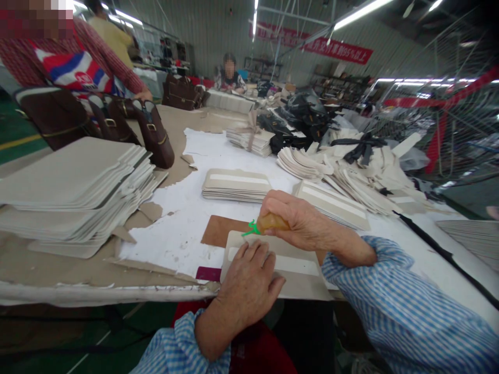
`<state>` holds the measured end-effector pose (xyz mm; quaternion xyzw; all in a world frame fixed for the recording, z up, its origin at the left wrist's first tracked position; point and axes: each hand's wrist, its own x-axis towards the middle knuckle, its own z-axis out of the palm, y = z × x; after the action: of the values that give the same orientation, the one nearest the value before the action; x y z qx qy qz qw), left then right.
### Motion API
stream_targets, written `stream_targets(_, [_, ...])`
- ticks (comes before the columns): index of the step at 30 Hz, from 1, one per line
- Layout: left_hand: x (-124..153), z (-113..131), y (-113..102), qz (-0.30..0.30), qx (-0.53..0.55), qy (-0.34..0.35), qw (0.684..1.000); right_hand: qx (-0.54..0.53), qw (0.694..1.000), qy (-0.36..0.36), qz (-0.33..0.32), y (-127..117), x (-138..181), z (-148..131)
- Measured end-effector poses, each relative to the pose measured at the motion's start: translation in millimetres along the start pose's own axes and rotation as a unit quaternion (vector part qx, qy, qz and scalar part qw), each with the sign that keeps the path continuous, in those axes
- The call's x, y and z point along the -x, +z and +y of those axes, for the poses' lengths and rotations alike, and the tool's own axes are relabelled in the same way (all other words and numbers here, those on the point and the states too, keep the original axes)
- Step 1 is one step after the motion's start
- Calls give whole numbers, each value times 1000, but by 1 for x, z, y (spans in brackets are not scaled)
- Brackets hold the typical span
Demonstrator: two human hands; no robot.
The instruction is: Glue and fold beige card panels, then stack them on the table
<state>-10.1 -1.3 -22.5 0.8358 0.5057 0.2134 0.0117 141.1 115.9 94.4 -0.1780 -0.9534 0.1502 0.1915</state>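
A beige flat panel (296, 283) with a pale strip across it lies at the table's front edge. My left hand (251, 280) rests flat on this panel, fingers spread. Above the panel's far edge, my right hand (292, 218) is closed around an amber, bottle-like applicator (273, 223), tilted with its tip toward the left. Bright green string or tape (252, 228) hangs at that tip. Whether the tip touches the panel, I cannot tell. Partly under the panel is a brown sheet (218, 230); a purple piece (208, 274) lies left of it.
Stacks of similar panels stand behind (237, 184) and right (331, 202) of my hands. A tall pile of grey-beige boards (70, 171) is at the left, near brown bags (154, 132) and a co-worker's hand (144, 95). Black plastic bags (304, 117) lie farther back.
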Motion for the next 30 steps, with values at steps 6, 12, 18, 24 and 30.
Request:
stream_targets(6, [1,0,0,9,5,2,1000,5,1000,11,-10,-5,4,2])
stream_targets(12, [2,0,2,8,9,-1,1000,9,1000,13,-9,-7,4,2])
stream_targets(18, [0,0,-3,-11,10,-11,1000,16,1000,21,-16,-11,9,0])
stream_targets(24, [-2,1,-8,-24,9,-17,1000,14,998,54,-22,-17,19,3])
stream_targets(30, [-2,2,-9,-39,0,-30,999,21,997,76,-20,-22,29,6])
